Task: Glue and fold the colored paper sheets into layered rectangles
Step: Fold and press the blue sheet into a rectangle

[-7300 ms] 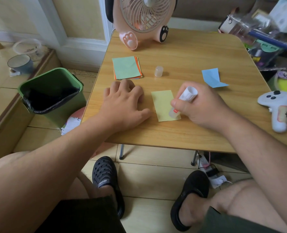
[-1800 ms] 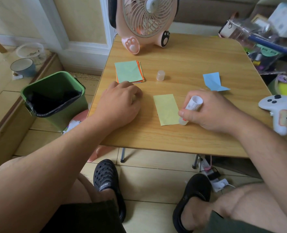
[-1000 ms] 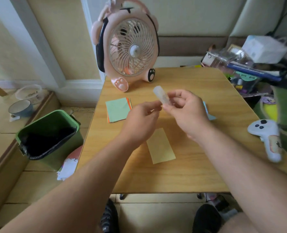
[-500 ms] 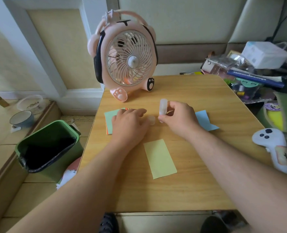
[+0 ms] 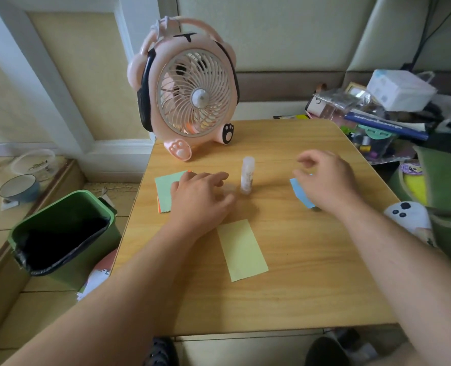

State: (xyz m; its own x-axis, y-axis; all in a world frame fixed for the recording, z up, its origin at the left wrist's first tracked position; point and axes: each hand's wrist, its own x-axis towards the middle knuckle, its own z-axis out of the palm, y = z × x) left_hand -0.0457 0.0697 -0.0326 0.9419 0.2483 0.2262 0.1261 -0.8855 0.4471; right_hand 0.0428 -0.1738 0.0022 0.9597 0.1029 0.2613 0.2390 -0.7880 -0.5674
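A folded yellow-green paper rectangle (image 5: 242, 250) lies flat on the wooden table (image 5: 311, 286) near its front. A white glue stick (image 5: 247, 175) stands upright and capped between my hands, held by neither. My left hand (image 5: 200, 200) hovers with relaxed fingers over the right edge of a stack of coloured sheets (image 5: 167, 190), a green one on top. My right hand (image 5: 324, 180) is loosely curled and empty above a folded blue paper (image 5: 299, 192), which it partly hides.
A pink fan (image 5: 190, 93) stands at the table's back left. A green bin (image 5: 60, 233) sits on the floor to the left. A white controller (image 5: 406, 215) lies at the right edge, with cluttered boxes and bags (image 5: 377, 112) behind it.
My right hand capped the glue stick, stood it upright on the table and let go, then drifted right over the blue paper. My left hand stayed by the paper stack.
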